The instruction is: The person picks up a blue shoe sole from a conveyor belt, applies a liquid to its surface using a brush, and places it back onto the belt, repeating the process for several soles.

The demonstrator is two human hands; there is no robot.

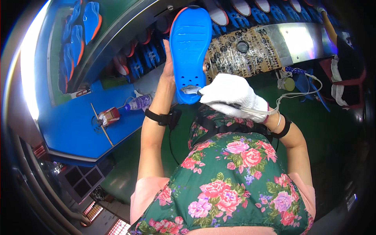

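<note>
My left hand [169, 67] is closed around a blue insole [191, 49] with an orange edge, gripping it from behind and holding it up with its heel end toward me. The insole has raised ridges, several small holes and a shiny greyish-white patch [190, 90] near the heel. My right hand [231, 94], in a white knit glove, is closed beside that heel. A small dark tip sticks out of its fingers and meets the patch's edge; the rest of what it holds is hidden. A thin white cord [279, 102] runs from the glove to the right.
Beyond my hands a taped brown surface [254, 53] fronts a rack of blue pieces [258, 16]. At left, a blue table [78, 121] bears a purple-labelled bottle [139, 102], a stick and a small red pack [109, 116]. More blue insoles [91, 21] lie upper left. Another person's arm [329, 25] shows upper right.
</note>
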